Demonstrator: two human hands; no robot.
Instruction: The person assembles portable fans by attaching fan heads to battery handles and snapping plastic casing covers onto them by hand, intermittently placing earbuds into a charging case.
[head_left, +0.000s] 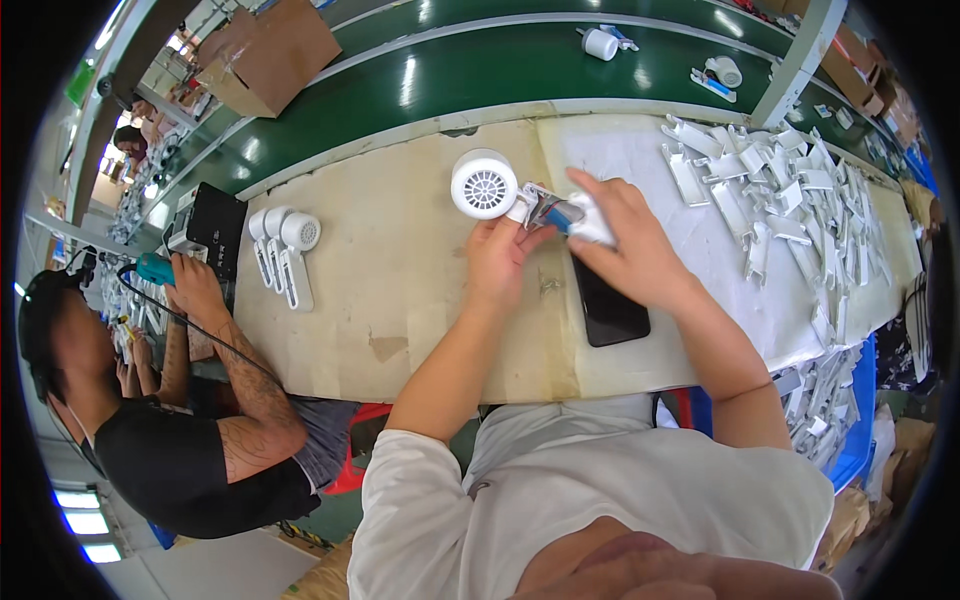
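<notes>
Over the middle of the table, my left hand (497,262) is closed around the neck of a white handheld fan (485,185), just below its round grilled head. The fan's handle is uncovered, with metallic and blue parts showing inside. My right hand (640,245) is closed around the handle's far end, on a smooth white part (592,222); whether this is a separate cover I cannot tell. Under my right hand and wrist lies a black smartphone (612,310), its upper end hidden.
White handle shells (790,190) are piled at right, with more in a blue bin (858,420). Several white fans (290,250) lie at left. A co-worker (190,430) there holds a teal power tool (155,268) by a black box (215,230). Beyond runs a green conveyor (430,80).
</notes>
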